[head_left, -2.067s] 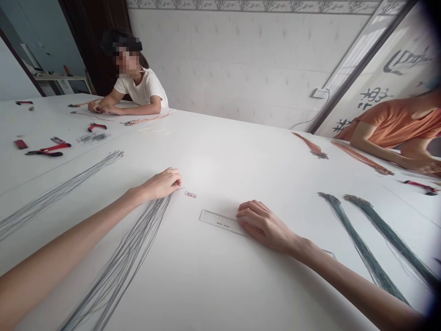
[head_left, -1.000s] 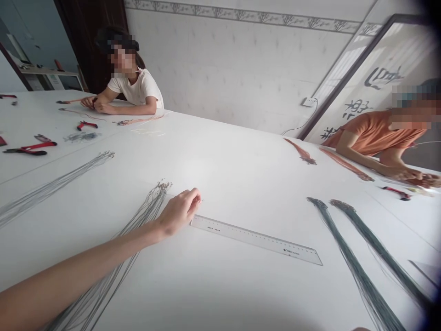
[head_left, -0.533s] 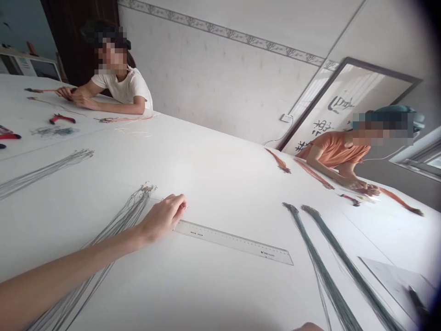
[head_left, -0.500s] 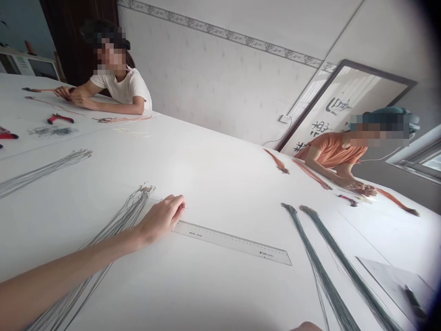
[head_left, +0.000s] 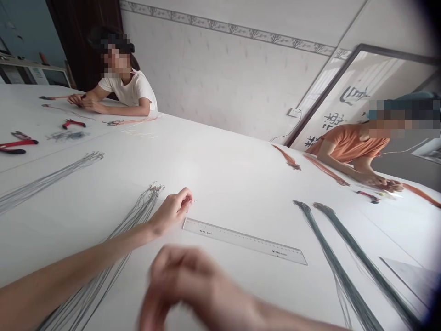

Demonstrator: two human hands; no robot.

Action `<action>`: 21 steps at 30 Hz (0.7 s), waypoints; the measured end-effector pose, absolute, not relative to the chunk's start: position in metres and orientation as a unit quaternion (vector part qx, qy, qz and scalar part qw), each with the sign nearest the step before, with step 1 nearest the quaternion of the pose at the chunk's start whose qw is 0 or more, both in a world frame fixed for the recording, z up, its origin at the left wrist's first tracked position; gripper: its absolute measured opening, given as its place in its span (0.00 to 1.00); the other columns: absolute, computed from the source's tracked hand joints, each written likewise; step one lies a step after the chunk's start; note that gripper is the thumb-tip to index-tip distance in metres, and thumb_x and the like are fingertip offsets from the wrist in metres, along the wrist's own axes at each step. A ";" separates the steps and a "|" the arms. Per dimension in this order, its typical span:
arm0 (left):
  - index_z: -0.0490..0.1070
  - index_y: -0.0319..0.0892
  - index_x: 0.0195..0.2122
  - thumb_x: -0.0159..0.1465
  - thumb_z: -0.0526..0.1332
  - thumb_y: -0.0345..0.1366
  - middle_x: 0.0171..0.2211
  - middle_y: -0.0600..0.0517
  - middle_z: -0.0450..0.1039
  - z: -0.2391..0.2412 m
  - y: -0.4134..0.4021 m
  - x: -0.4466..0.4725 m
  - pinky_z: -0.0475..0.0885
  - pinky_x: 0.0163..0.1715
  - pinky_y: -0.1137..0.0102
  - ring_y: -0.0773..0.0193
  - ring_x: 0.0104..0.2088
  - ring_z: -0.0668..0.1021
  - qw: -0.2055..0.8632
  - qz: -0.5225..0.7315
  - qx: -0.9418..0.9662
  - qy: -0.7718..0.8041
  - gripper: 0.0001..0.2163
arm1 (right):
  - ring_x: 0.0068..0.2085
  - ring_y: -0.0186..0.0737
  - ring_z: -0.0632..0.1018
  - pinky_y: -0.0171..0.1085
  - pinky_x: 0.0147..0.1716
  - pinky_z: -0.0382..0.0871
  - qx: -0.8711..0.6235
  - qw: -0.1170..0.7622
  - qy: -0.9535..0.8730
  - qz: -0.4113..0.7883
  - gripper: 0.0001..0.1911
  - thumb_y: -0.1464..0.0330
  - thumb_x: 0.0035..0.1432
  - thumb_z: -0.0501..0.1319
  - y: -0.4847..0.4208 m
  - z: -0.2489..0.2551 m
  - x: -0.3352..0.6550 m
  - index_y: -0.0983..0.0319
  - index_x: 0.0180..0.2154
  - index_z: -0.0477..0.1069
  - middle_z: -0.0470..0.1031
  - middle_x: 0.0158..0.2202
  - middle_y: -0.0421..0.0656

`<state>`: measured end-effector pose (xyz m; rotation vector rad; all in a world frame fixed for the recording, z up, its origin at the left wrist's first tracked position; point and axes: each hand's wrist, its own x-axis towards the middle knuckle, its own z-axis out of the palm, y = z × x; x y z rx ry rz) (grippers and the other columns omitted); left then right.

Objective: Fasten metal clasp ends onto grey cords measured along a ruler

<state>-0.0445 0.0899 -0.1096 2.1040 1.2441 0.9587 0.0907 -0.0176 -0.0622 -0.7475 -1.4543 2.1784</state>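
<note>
My left hand is closed in a pinch just above the table, near the left end of a clear ruler. A tiny pale tip sticks out past the fingertips; what it belongs to is too small to make out. Under my left forearm lies a bundle of thin grey-green cords with knotted ends. My right hand is close to the camera in the foreground, fingers curled downward and smeared by motion, so I cannot tell whether they hold anything.
Another cord bundle lies at left, near red-handled pliers. Two thick dark green bundles stretch along the right. Across the white table sit a person in white and one in orange, both handling orange-brown cords.
My right hand has come up from the bottom edge into the foreground. My left hand has lifted slightly clear of the ruler's end, with a small tip now showing. The view has shifted a little.
</note>
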 end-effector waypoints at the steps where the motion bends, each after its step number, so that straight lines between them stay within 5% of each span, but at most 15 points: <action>1: 0.58 0.42 0.31 0.64 0.48 0.35 0.21 0.58 0.61 -0.107 0.089 -0.044 0.58 0.21 0.76 0.71 0.20 0.63 0.257 0.360 0.769 0.462 0.06 | 0.24 0.33 0.71 0.33 0.26 0.66 -0.311 0.263 -0.485 0.774 0.11 0.64 0.55 0.55 0.000 -0.059 0.096 0.63 0.25 0.62 0.71 0.22 0.43; 3: 0.58 0.42 0.30 0.65 0.47 0.35 0.20 0.58 0.61 -0.099 0.088 -0.043 0.58 0.21 0.77 0.71 0.20 0.64 0.259 0.370 0.760 0.467 0.07 | 0.24 0.31 0.68 0.31 0.24 0.63 -0.393 0.347 -0.452 0.721 0.09 0.66 0.53 0.58 0.032 -0.059 0.110 0.65 0.27 0.65 0.70 0.24 0.42; 8: 0.58 0.42 0.31 0.65 0.48 0.36 0.21 0.58 0.61 -0.088 0.082 -0.039 0.59 0.23 0.77 0.70 0.23 0.66 0.268 0.386 0.756 0.457 0.06 | 0.25 0.29 0.67 0.32 0.27 0.63 -0.430 0.341 -0.439 0.711 0.12 0.63 0.53 0.62 0.070 -0.075 0.136 0.66 0.35 0.70 0.68 0.28 0.42; 21: 0.60 0.42 0.30 0.64 0.49 0.35 0.23 0.57 0.61 -0.095 0.080 -0.038 0.58 0.20 0.78 0.72 0.22 0.64 0.259 0.397 0.775 0.418 0.06 | 0.27 0.28 0.65 0.30 0.27 0.62 -0.396 0.347 -0.404 0.748 0.08 0.67 0.51 0.62 0.091 -0.085 0.126 0.67 0.28 0.70 0.66 0.28 0.42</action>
